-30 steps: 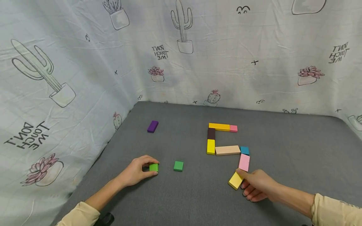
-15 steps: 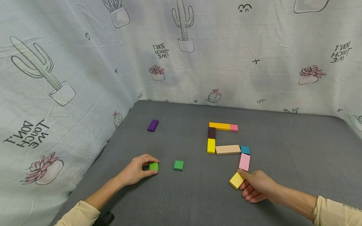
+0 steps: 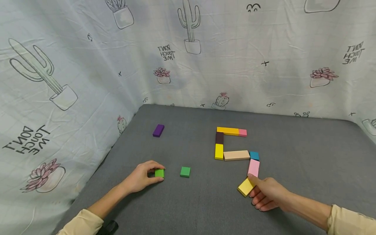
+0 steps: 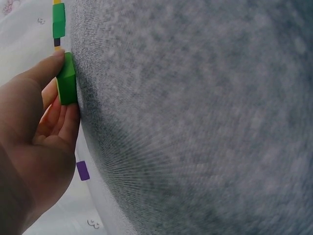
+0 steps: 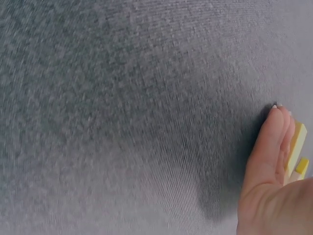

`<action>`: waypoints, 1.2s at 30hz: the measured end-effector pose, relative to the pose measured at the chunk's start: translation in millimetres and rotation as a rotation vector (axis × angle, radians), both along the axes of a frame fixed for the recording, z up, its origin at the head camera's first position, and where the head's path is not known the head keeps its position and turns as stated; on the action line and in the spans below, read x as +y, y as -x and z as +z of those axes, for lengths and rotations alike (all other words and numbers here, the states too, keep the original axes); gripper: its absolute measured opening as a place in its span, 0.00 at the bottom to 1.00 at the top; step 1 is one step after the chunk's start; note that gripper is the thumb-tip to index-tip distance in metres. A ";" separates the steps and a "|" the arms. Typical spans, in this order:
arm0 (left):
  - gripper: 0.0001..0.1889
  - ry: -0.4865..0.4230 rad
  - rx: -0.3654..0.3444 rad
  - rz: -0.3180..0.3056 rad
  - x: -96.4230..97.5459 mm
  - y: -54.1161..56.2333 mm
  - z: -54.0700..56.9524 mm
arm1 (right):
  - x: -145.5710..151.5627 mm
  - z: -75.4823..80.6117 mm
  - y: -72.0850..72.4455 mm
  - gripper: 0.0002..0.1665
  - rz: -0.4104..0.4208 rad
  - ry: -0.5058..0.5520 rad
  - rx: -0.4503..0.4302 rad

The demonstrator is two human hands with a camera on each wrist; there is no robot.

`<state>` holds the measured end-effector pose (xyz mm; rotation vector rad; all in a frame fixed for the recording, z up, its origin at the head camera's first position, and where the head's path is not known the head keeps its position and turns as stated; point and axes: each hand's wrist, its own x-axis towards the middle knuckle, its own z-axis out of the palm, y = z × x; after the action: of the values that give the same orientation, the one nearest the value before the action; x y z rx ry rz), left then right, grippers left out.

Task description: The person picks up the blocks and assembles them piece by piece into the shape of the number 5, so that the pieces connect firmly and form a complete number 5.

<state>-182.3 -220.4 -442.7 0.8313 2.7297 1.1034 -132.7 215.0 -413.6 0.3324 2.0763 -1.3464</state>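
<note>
My left hand (image 3: 141,177) pinches a light green block (image 3: 159,173) between thumb and fingers at the left of the table. In the left wrist view that green block (image 4: 66,81) sits low against the grey cloth. My right hand (image 3: 269,192) holds a pale yellow block (image 3: 245,187), thumb at its upper corner and other fingers curled beside it. This block lies at a slant, right below the near end of a pink block (image 3: 254,167). From the right wrist, the hand (image 5: 269,161) mostly hides the pale yellow block (image 5: 297,142).
The pink block ends a winding row: blue block (image 3: 254,155), beige block (image 3: 236,155), yellow block (image 3: 218,151), dark brown block (image 3: 219,138), orange-yellow block (image 3: 227,131), small pink block (image 3: 242,133). A darker green block (image 3: 185,172) and a purple block (image 3: 158,130) lie apart on the left.
The right thumb has shifted slightly on the pale yellow block, which has turned or moved a little to the right. The left hand and its green block stay in place.
</note>
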 end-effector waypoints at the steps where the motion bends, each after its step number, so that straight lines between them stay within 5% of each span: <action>1: 0.18 -0.001 -0.001 0.001 -0.2 0.0 -0.5 | 1.4 1.5 0.8 0.40 0.006 0.004 0.002; 6: 0.18 -0.005 0.001 -0.004 -1.1 0.6 -1.9 | 13.1 14.1 11.3 0.40 0.053 0.078 -0.005; 14: 0.18 -0.010 0.011 -0.006 -3.4 0.5 1.3 | 17.6 38.3 49.8 0.39 0.175 0.381 -0.011; 24: 0.18 -0.001 0.016 -0.019 -2.4 -0.5 -1.0 | -3.6 47.0 89.8 0.44 0.156 0.395 0.151; 36: 0.18 0.017 -0.004 -0.011 -6.3 0.5 -1.1 | -50.4 40.7 136.7 0.43 0.143 0.465 0.162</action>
<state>-182.8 -226.6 -443.9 0.8399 2.7235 1.0774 -269.4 164.5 -372.9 -0.1254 1.7969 -1.7543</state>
